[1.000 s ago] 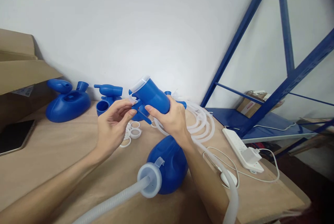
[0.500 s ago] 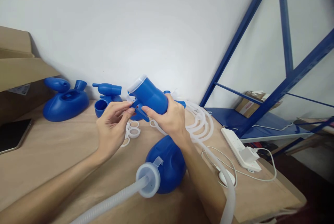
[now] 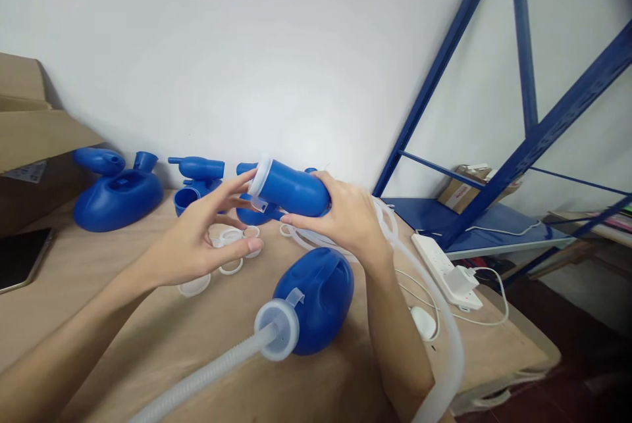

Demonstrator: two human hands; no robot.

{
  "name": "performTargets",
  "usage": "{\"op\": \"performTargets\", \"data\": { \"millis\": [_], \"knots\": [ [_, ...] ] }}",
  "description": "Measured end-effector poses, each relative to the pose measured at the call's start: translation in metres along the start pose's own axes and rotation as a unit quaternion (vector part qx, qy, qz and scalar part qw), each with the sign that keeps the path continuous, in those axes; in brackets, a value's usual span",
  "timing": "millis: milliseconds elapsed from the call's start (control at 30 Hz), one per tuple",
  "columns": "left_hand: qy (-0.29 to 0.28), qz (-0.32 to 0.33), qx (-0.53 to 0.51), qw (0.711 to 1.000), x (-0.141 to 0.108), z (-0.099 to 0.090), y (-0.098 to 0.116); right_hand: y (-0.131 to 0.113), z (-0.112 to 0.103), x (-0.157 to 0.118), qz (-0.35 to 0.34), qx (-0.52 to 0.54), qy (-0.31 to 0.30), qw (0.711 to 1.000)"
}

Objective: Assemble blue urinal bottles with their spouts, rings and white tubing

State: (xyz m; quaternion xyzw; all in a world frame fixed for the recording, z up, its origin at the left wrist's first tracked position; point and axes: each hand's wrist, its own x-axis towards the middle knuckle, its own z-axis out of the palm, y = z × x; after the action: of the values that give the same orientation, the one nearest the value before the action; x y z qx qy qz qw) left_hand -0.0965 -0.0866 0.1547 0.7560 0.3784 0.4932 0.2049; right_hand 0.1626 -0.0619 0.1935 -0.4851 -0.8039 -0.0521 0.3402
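At the left of the brown tabletop (image 3: 99,252), an open cardboard box (image 3: 44,137) stands near a flat device with a dark screen (image 3: 24,258), both partly cut off by the picture's edge. On the right lies a white power strip (image 3: 437,268) carrying 1 white plug (image 3: 461,280), whose cord (image 3: 506,306) curves back toward a rounded white object (image 3: 423,323). Beyond, a blue metal rack (image 3: 444,61) rises before the pale wall (image 3: 222,48), with a small carton (image 3: 455,196) on its blue shelf (image 3: 424,216).

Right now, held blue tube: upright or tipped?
Tipped: blue tube lies sideways in the right hand, white rim toward the left hand.
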Motion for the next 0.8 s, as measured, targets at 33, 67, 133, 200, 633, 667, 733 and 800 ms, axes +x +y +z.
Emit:
{"op": "performTargets", "data": {
  "millis": [33, 67, 133, 200, 633, 667, 733, 800],
  "knots": [
    [-0.016, -0.016, 0.000, 1.000, -0.001, 0.001, 0.000, -0.002, -0.001, -0.002, 0.011, -0.011, -0.015, 1.000],
    [-0.019, -0.031, -0.008, 0.999, 0.000, 0.003, -0.001, -0.003, -0.002, -0.004, 0.017, -0.015, -0.031, 0.999],
    [-0.011, -0.063, -0.037, 0.997, 0.002, 0.009, -0.006, -0.004, -0.003, -0.009, 0.012, -0.011, -0.067, 0.998],
    [-0.012, -0.097, -0.075, 0.992, 0.006, 0.015, -0.014, 0.000, -0.003, -0.015, -0.020, -0.016, -0.104, 0.994],
    [-0.107, -0.242, -0.281, 0.923, -0.004, 0.089, -0.048, 0.055, 0.007, -0.105, 0.006, -0.006, -0.093, 0.996],
    [-0.101, -0.246, -0.281, 0.922, -0.005, 0.091, -0.051, 0.057, 0.010, -0.113, -0.006, -0.025, -0.071, 0.997],
    [-0.093, -0.254, -0.288, 0.918, -0.007, 0.093, -0.057, 0.061, 0.018, -0.132, -0.044, -0.074, -0.038, 0.996],
    [-0.089, -0.260, -0.295, 0.915, -0.007, 0.093, -0.062, 0.064, 0.028, -0.154, -0.058, -0.093, -0.028, 0.994]
  ]
}}
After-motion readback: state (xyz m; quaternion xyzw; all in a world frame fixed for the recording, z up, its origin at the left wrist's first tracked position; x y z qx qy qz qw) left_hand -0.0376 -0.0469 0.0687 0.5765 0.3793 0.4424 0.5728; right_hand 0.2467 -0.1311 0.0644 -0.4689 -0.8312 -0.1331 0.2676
